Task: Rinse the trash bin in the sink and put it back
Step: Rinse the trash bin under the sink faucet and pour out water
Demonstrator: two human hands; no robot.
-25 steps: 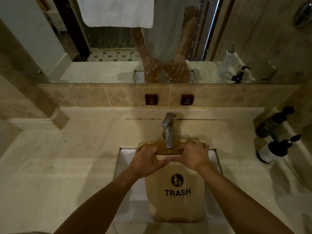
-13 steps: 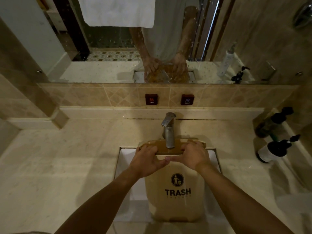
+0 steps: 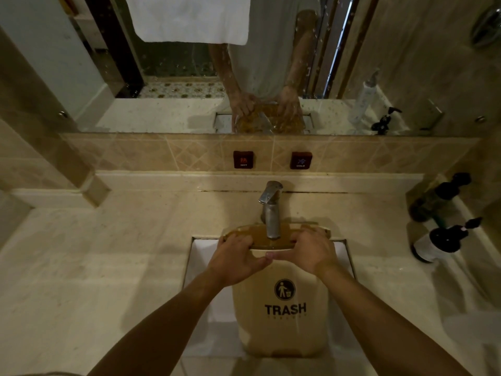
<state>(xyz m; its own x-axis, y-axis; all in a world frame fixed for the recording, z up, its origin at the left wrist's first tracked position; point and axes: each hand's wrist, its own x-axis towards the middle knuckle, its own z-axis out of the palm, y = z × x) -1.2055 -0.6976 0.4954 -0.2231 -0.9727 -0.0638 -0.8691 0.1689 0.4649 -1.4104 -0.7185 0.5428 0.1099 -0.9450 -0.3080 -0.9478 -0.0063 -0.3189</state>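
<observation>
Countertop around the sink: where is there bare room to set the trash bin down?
The countertop left of the sink is bare. Right of the sink, two pump bottles crowd the far corner; only the near strip is free.

Two dark pump bottles (image 3: 444,240) stand at counter's right edge, one behind the other. HOT (image 3: 243,159) and COLD (image 3: 301,160) labels on tiled backsplash. White towel (image 3: 189,19) reflected in mirror (image 3: 81,63).

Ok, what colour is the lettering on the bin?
Black: "TRASH" under a round black icon on the tan trash bin, clearest in the head view.
</observation>
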